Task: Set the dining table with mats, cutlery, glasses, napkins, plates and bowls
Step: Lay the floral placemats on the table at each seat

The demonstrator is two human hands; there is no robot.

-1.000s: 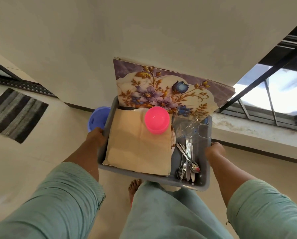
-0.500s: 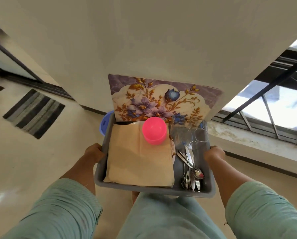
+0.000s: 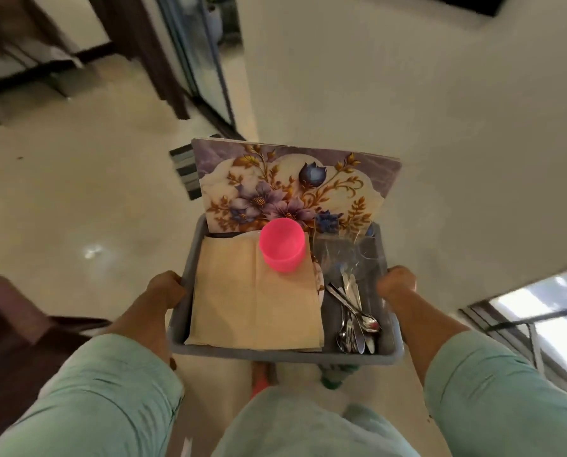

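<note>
Tiled floor (image 3: 78,199) | left hand (image 3: 163,288), right hand (image 3: 396,285) apparently clenched on tray (image 3: 285,355) sides

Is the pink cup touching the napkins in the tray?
Touching. The head view shows the pink cup upside down, its lower edge resting directly on the beige napkins with no gap, inside the grey tray.

The single head view looks steeply down and forward from close above a grey tub (image 3: 387,356) at 6 o'clock, the floor (image 3: 78,199) running away toward 12 o'clock.
</note>
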